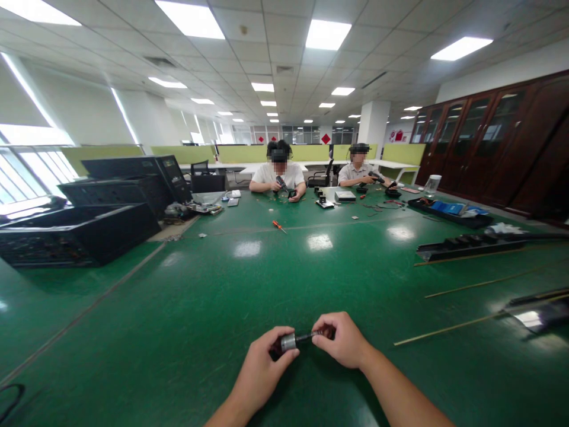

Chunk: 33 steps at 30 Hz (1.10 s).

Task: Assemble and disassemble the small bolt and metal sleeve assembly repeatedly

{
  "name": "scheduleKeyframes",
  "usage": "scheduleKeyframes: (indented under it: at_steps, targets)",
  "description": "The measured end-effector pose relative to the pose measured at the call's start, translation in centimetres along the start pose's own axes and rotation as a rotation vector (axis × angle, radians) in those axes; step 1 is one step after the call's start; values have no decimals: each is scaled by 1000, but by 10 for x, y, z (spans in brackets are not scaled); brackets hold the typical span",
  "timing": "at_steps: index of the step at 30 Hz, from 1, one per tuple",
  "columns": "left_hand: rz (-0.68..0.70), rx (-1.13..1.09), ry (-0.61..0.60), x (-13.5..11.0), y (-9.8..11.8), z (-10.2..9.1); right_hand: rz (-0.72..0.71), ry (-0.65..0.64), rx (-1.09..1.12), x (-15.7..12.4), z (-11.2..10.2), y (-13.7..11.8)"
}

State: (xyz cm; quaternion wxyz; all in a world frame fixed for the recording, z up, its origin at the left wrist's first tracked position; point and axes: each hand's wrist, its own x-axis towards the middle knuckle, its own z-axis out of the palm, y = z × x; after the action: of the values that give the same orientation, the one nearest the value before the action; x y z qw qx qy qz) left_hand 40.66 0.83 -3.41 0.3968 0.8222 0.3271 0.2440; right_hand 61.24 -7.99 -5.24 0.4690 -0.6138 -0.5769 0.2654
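Note:
Above the near part of the green table, my left hand (262,365) is closed around a short silver metal cylinder (288,342), its thumb below and fingers over the top. A thin dark rod (304,338) runs from the cylinder's right end to my right hand (345,344). The fingers of that hand are pinched on the rod's reddish-brown far end, which they partly cover. Cylinder and rod lie in one line, nearly level. Whether they are fixed together, I cannot tell.
An orange-handled screwdriver (279,226) lies mid-table. Black metal cases (80,234) stand at the left. Thin brass-coloured rods (444,330) and a black channel (466,246) lie at the right. Across the table sit two people (284,175) handling tools, near a black tray (448,212).

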Motion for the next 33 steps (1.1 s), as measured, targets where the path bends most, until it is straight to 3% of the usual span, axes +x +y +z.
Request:
scheduleKeyframes:
  at_steps: [33]
  targets:
    - [-9, -8, -3, -1, -2, 0, 1, 26, -9, 1, -2, 1]
